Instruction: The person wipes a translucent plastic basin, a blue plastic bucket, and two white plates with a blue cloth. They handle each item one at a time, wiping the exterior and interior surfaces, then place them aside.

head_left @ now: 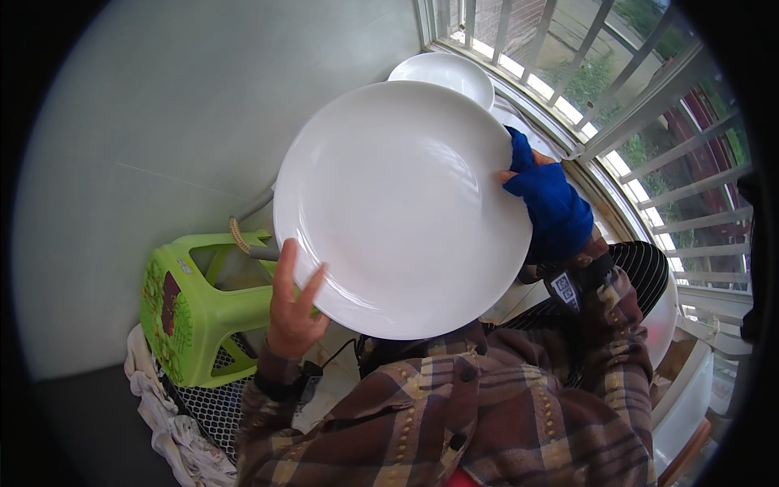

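Note:
A large round white plate [398, 211] is up in front of my body, its glossy face toward me. My right hand [542, 162] is closed on a bunched blue cloth [556, 209] at the plate's right rim, the cloth wrapped over much of the hand. Fingertips show against the plate edge there. At the lower left rim is my left hand [297, 312], its visible fingers stretched and spread in a V over the edge. Whether they press on the plate I cannot tell. The plate's underside is hidden.
A second white plate [450, 73] lies behind, by the barred window [584, 81]. To the left stands a green plastic stool [203, 308], with a hose [261, 253] next to it. Crumpled cloth [166, 422] lies below the stool. A pale wall [162, 122] rises on the left.

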{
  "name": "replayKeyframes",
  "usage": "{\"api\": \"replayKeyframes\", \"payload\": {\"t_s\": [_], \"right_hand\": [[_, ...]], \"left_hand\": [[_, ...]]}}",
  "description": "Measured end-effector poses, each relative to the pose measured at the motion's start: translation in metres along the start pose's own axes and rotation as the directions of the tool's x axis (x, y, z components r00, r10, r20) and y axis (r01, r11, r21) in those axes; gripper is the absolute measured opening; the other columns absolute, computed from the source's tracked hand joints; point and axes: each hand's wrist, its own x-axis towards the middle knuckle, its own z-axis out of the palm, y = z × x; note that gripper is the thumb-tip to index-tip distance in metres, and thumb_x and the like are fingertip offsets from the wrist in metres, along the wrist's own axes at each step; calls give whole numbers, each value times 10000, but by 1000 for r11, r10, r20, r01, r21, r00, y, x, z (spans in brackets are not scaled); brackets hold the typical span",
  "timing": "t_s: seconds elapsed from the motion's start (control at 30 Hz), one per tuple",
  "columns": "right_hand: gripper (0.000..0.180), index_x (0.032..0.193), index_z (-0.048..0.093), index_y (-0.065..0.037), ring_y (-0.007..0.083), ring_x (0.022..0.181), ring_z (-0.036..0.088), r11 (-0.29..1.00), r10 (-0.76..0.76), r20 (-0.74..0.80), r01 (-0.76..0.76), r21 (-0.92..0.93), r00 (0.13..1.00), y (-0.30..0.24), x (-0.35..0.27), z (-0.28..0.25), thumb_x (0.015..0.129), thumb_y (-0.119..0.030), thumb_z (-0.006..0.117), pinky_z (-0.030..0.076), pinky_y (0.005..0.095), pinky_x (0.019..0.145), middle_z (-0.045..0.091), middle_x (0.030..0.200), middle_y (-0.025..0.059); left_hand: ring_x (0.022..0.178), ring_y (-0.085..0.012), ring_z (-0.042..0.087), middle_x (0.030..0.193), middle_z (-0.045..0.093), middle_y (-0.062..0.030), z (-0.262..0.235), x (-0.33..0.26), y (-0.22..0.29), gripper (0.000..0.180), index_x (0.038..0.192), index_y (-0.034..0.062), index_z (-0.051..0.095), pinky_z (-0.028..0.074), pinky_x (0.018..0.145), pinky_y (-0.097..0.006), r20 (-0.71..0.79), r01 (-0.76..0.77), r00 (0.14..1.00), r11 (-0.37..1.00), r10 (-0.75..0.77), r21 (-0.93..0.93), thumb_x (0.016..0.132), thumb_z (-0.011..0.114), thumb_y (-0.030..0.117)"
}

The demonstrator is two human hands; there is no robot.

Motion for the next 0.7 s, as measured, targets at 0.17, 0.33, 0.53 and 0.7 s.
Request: {"api": "replayKeyframes", "payload": {"t_s": [0.17, 0.33, 0.53, 0.7], "right_hand": [[466, 1331, 488, -4, 147, 939, 613, 998, 2, -32, -4, -62, 999, 0, 1, -2, 880, -63, 590, 511, 287, 840, 631, 1126, 92], [367, 1275, 533, -22, 134, 901, 618, 973, -15, -106, -10, -230, 994, 7, 1, 3, 930, -137, 580, 520, 281, 806, 651, 1061, 83], [311, 1248, 544, -65, 141, 842, 644, 827, -353, -237, 183, -532, 905, 8, -3, -1, 979, -221, 526, 540, 272, 740, 655, 1004, 78], [396, 1269, 480, -75, 265, 1020, 613, 681, -557, -259, 256, -686, 789, 15, -10, 4, 902, -141, 609, 514, 358, 875, 615, 1103, 149]], "left_hand": [[1362, -406, 305, 1480, 240, -271, 20, -8, 15, 760, 1419, -33, 278, 300, 1095, -477, -205, 296, 872, 813, -444, -501, 750, 600, 130], [1267, -318, 432, 1409, 383, -210, 50, 5, 2, 689, 1377, -58, 344, 364, 1047, -414, 89, 178, 638, 34, -765, -983, 803, 597, 227], [1118, -281, 555, 1248, 554, -168, 63, 4, -8, 546, 1308, -58, 443, 418, 986, -383, 555, 220, 559, -535, -616, -816, 876, 513, 268], [1157, -283, 531, 1294, 523, -181, 79, 11, 0, 557, 1339, -52, 414, 413, 995, -390, 516, 168, 493, -505, -700, -846, 920, 490, 306]]}}
